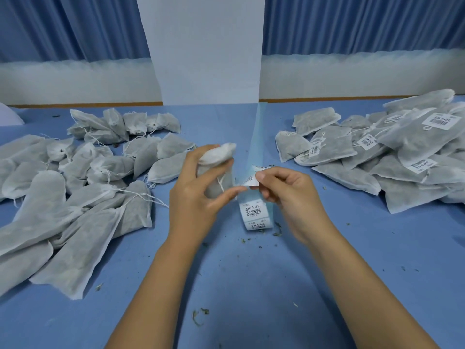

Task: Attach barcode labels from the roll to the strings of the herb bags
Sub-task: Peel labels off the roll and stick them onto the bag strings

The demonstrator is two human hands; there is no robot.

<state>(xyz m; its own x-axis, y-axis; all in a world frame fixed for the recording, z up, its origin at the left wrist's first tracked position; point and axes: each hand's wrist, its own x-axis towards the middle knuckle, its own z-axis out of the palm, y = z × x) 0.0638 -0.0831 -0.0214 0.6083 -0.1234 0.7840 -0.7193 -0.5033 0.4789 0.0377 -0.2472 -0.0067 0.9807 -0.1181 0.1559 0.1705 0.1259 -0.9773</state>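
My left hand [196, 187] grips a white herb bag [217, 157] above the middle of the blue table, its string [221, 183] hanging across the palm. My right hand [284, 187] pinches a barcode label [251, 181] between thumb and fingers, and the left fingertips touch the label's other end. Below the hands the label roll [255, 215] lies on the table, two printed labels showing. Its empty blue backing strip [259, 132] runs away toward the wall.
A pile of unlabelled herb bags [75, 187] covers the table's left side. Labelled bags [392, 152] are heaped on the right. Loose herb crumbs [198, 316] dot the blue table [251, 285] near me. A white pillar [206, 51] and blue curtains stand behind.
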